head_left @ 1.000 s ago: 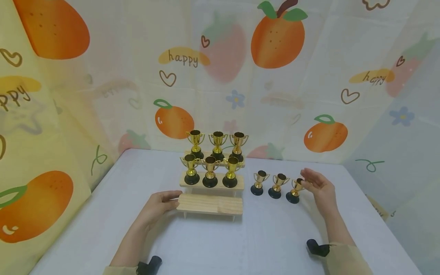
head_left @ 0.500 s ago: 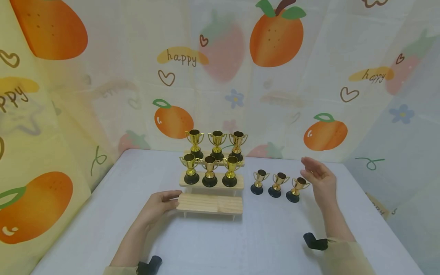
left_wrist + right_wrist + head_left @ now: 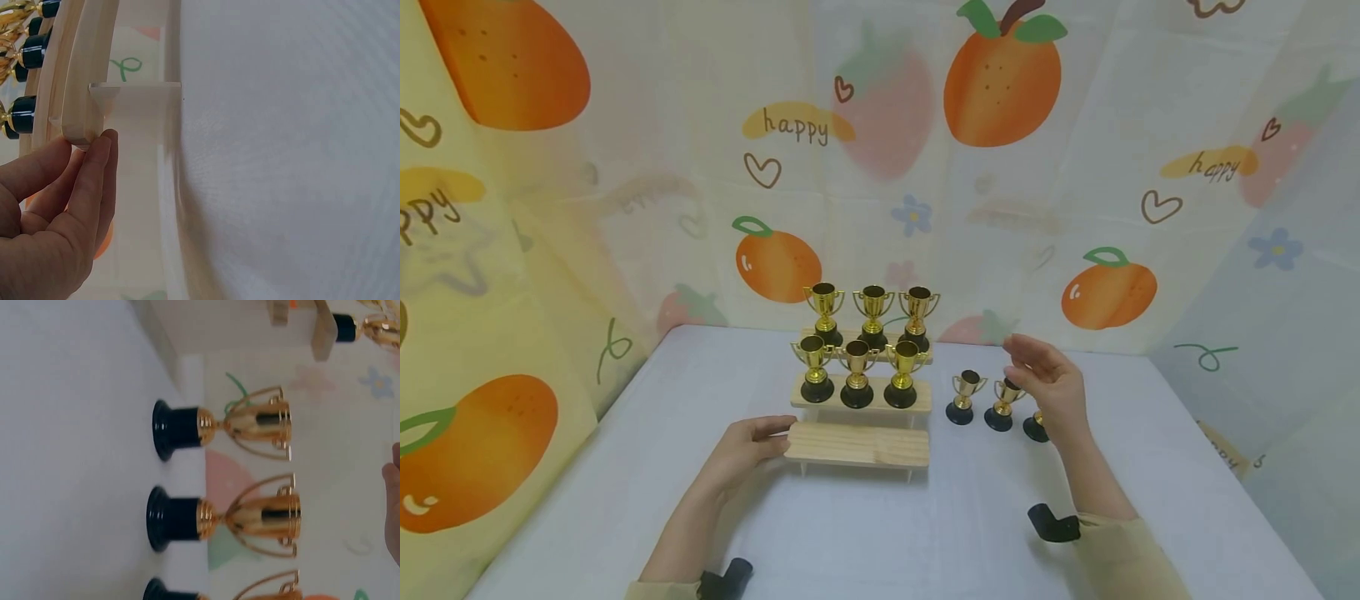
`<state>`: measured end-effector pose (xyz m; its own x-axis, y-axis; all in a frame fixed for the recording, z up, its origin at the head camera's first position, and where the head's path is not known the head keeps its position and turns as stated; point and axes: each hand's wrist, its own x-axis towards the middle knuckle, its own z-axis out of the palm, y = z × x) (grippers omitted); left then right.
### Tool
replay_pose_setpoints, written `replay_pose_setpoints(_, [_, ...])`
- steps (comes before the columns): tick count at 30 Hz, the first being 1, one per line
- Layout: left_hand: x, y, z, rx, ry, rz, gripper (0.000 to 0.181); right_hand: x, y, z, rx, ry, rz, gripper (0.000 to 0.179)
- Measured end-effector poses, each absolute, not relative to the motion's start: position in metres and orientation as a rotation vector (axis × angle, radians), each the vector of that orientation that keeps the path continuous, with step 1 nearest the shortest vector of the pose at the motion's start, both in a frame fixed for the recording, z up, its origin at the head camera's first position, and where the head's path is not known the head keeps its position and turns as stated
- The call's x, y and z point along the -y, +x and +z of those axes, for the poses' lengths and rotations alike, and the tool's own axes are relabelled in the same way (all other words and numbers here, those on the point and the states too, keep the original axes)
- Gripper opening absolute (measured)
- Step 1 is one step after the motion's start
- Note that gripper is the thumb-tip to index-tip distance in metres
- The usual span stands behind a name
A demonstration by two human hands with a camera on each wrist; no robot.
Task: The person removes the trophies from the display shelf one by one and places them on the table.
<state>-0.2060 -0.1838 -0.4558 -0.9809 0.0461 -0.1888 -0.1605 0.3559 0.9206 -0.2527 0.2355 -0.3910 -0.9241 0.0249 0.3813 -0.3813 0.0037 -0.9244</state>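
Note:
A stepped wooden display stand (image 3: 857, 444) stands on the table, its lowest step bare. My left hand (image 3: 745, 450) pinches the left end of that step, thumb and fingers around the board's edge (image 3: 84, 119). Beside the stand, a row of three small gold trophies with black bases stands upright: the left trophy (image 3: 964, 398), the middle trophy (image 3: 1002, 408) and the right trophy (image 3: 1036, 428). Above the row hovers my right hand (image 3: 1054, 392), fingers extended and holding nothing. It hides most of the right trophy in the head view. Only its edge (image 3: 392, 512) shows in the right wrist view.
Several more trophies fill the upper two steps, such as a gold trophy (image 3: 901, 375) on the middle one. A white cloth covers the table (image 3: 865, 533). Behind it hangs a fruit-printed curtain (image 3: 1000, 200).
My right hand first rises away from the right trophy, then moves left over the row of trophies. The left hand and the stand stay where they are.

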Motion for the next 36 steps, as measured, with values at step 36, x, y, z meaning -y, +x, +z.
replay_pose_setpoints(36, [0.185,-0.206,-0.456,-2.426,-0.077,1.704,0.042,-0.134,-0.257,-0.382,2.12,0.554,2.126,0.052])
